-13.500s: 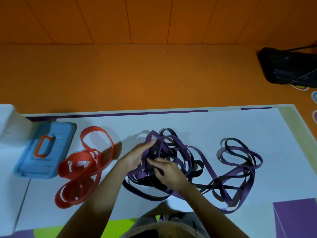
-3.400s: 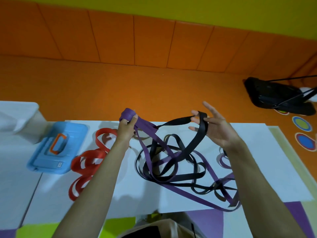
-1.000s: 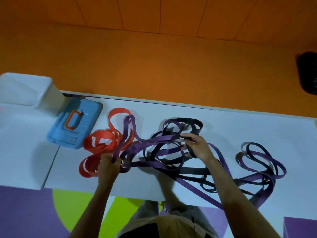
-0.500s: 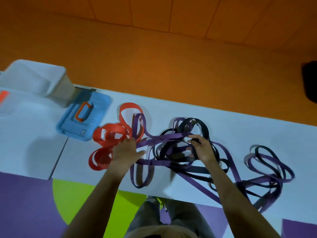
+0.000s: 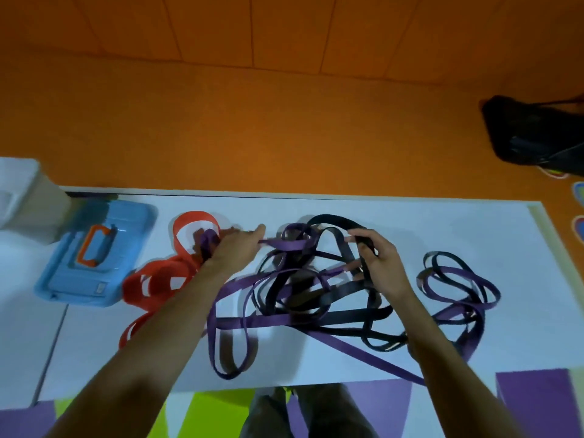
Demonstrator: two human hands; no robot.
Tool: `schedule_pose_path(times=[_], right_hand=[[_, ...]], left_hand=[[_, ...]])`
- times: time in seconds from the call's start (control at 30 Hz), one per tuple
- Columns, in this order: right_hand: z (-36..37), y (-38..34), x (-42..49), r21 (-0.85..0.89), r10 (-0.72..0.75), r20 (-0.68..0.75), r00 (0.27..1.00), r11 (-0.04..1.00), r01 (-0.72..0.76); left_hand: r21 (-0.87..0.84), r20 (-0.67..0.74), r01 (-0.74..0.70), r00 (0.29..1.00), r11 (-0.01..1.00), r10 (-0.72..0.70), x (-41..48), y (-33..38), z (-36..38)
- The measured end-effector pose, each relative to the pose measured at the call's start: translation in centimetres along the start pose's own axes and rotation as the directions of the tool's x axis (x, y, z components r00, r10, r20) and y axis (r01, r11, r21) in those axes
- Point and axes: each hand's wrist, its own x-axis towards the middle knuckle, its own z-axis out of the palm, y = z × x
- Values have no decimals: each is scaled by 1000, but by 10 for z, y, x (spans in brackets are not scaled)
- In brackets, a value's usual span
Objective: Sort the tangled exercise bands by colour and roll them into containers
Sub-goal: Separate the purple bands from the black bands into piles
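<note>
Purple bands and black bands lie tangled together on the white table. A red band sits apart in loose loops at the left. My left hand grips a purple band near the red loops, its forefinger stretched along the strap. My right hand holds a black band, fingers curled round it above the knot. A further cluster of purple and black loops lies at the right.
A blue lidded case with an orange handle lies at the table's left. A white container stands at the far left edge. A black bag rests on the orange floor at the far right.
My left hand has lifted off the table and moved up to the purple strap by the red loop. My right hand has shifted right along the black band.
</note>
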Motion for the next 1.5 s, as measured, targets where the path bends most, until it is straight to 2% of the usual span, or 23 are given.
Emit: schedule_pose_path(times=[0.07, 0.13, 0.23, 0.3, 0.37, 0.4, 0.5, 0.53, 0.6, 0.7, 0.8, 0.87, 0.93, 1.03, 1.07, 1.1, 1.13, 1.17, 1.27, 1.3, 1.37, 1.43, 1.5], right_hand=[[-6, -5, 2, -19, -31, -31, 999, 999, 30], [-9, -11, 3, -38, -56, -56, 997, 998, 54], [-12, -20, 3, -53, -81, -90, 993, 996, 76], [-12, -26, 2, -66, -107, -111, 988, 993, 100], [-11, -33, 2, -82, -130, -122, 984, 989, 121], [-11, -36, 2, -84, -142, -120, 983, 988, 133], [-8, -46, 3, -71, -162, -94, 982, 985, 155], [-7, -48, 3, -62, -169, -76, 983, 984, 165], [-5, -54, 0, -62, -194, -30, 981, 979, 192], [-1, -64, -7, -41, -216, 49, 975, 975, 218], [3, -73, -16, -28, -248, 74, 966, 968, 250], [6, -76, -20, -65, -257, 79, 963, 963, 263], [9, -77, -24, -100, -260, 99, 961, 958, 269], [12, -77, -27, -161, -291, 173, 941, 934, 318], [14, -77, -29, -165, -298, 195, 935, 929, 330], [16, -80, -33, -158, -297, 217, 930, 929, 334], [19, -80, -35, -114, -284, 250, 926, 941, 320], [21, -79, -36, -51, -253, 290, 923, 959, 279], [26, -72, -37, 122, -111, 373, 921, 990, 71], [28, -69, -37, 157, -83, 378, 922, 987, 24], [30, -64, -39, 282, -63, 355, 933, 958, -43], [29, -58, -40, 380, -51, 225, 973, 924, -39], [29, -50, -35, 261, -77, -17, 997, 962, 79]], left_hand=[[82, -226, 50, 974, 995, -30, 0, -11, -24], [135, -406, 120, 912, 984, -55, 0, -25, -47], [75, -487, 274, 849, 959, -205, -6, -32, -94], [-15, -370, 438, 832, 899, -412, -10, -35, -119], [-160, -117, 521, 834, 839, -540, -18, -36, -140], [-263, 35, 527, 842, 808, -538, -22, -36, -150], [-589, 386, 532, 846, 608, -367, -35, -20, -170], [-624, 459, 532, 842, 572, -283, -37, -11, -175], [-626, 576, 518, 811, 583, -101, -39, 9, -180], [-666, 629, 434, 765, 607, 142, -38, 44, -176], [-742, 592, 386, 760, 548, 266, -31, 80, -160], [-814, 518, 419, 836, 402, 178, -21, 101, -143], [-885, 449, 433, 891, 168, 68, -9, 119, -127], [-870, 416, 414, 908, -268, 50, -5, 139, -126], [-830, 418, 403, 907, -386, 49, -4, 141, -127], [-804, 408, 390, 911, -448, 62, -3, 140, -126], [-806, 397, 385, 915, -449, 73, -2, 138, -125], [-837, 392, 382, 918, -391, 57, -4, 139, -127], [-936, 348, 342, 935, -88, -71, -9, 142, -130], [-945, 327, 325, 939, -35, -103, -8, 141, -128], [-951, 309, 307, 938, -40, -156, -7, 138, -129], [-942, 330, 307, 921, -135, -209, -10, 135, -138], [-928, 355, 313, 907, -204, -224, -14, 130, -145]])
